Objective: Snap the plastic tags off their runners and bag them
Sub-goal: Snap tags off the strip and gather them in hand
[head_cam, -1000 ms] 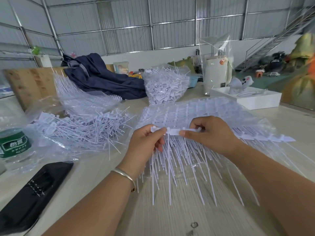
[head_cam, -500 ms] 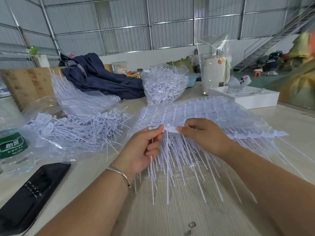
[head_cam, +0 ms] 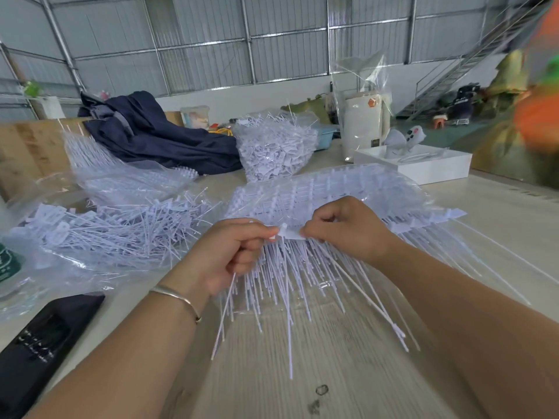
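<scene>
Left hand [head_cam: 230, 252] pinched tag [head_cam: 282, 230] to snap | right hand [head_cam: 344, 229] gripped runner [head_cam: 423, 223], bracing | desk [head_cam: 302, 373] mid-front

A pale desk [head_cam: 499, 225] is covered with bagged tags [head_cam: 99, 234], a dark jacket [head_cam: 157, 137], a white box [head_cam: 423, 164] and a black case [head_cam: 39, 349].

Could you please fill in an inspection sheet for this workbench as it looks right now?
Surface: pale wood-grain table, a dark knot near the front.
Job's things: runner of white tags in front; loose tags in clear bag on the left; filled bag behind.
Clutter: navy garment, white box, black case, bottle.
Hands: left hand and right hand both pinch one tag.
Cables: yellow cord behind the garment.
Surroundings: corrugated metal wall, staircase at the right.
</scene>
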Available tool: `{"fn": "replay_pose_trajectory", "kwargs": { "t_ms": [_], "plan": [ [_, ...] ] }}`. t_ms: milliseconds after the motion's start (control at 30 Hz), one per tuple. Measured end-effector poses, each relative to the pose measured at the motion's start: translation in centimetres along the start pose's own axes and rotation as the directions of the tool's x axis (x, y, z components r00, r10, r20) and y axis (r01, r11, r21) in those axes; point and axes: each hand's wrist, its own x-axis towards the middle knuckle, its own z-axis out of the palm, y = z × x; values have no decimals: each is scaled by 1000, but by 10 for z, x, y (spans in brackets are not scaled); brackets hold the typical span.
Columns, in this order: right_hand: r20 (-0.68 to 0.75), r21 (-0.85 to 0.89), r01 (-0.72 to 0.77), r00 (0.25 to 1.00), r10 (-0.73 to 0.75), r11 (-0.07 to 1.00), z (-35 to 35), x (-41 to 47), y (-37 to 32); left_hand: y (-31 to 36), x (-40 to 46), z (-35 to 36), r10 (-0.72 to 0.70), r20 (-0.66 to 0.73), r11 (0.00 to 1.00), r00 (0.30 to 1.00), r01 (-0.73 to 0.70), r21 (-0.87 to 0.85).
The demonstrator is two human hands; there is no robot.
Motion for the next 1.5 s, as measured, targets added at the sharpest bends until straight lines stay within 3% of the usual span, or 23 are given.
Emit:
{"fn": "replay_pose_trajectory", "kwargs": {
  "t_ms": [233,300,367,500,667,800,867,967,1033,1167,1267,1367,1500],
  "plan": [
    [142,182,-9,990,-17,983,-5,0,-2,0,-5,-3,-143,180,989,973,135,55],
    [149,194,-1,988,-29,981,-5,1,0,0,-4,-2,-140,153,986,978,123,114],
    [140,160,-3,990,-20,987,-3,1,4,-2,-2,2,-69,48,957,996,52,287],
    [6,-8,29,1000,-29,1000,2,-1,10,-7,1,16,281,-188,745,941,-90,661],
    [-83,-340,83,990,-118,937,9,-3,2,-10,0,28,415,-252,512,874,5,859],
    [-105,-374,117,980,-167,920,8,-6,-6,-10,1,21,501,-286,295,817,149,944],
    [-176,-275,148,964,-201,950,1,-5,-7,-9,1,4,472,-354,359,807,190,914],
    [-251,-74,174,950,-187,982,-5,-2,-4,-11,2,-5,365,-379,672,850,40,739],
    [-232,-49,158,959,-165,986,-2,-2,0,-11,5,3,290,-329,808,899,-46,587],
    [-140,-88,135,979,-146,987,6,-3,6,-20,7,22,175,-300,904,938,-32,426],
    [-113,-123,136,982,-150,983,8,-2,4,-19,4,30,-38,-270,993,962,66,94],
    [-95,-139,140,984,-154,980,8,-3,4,-18,3,32,-164,-174,974,971,131,-185],
    [-28,-323,175,981,-194,930,9,-4,4,-15,4,26,-173,-109,929,979,125,-349]
  ]
}}
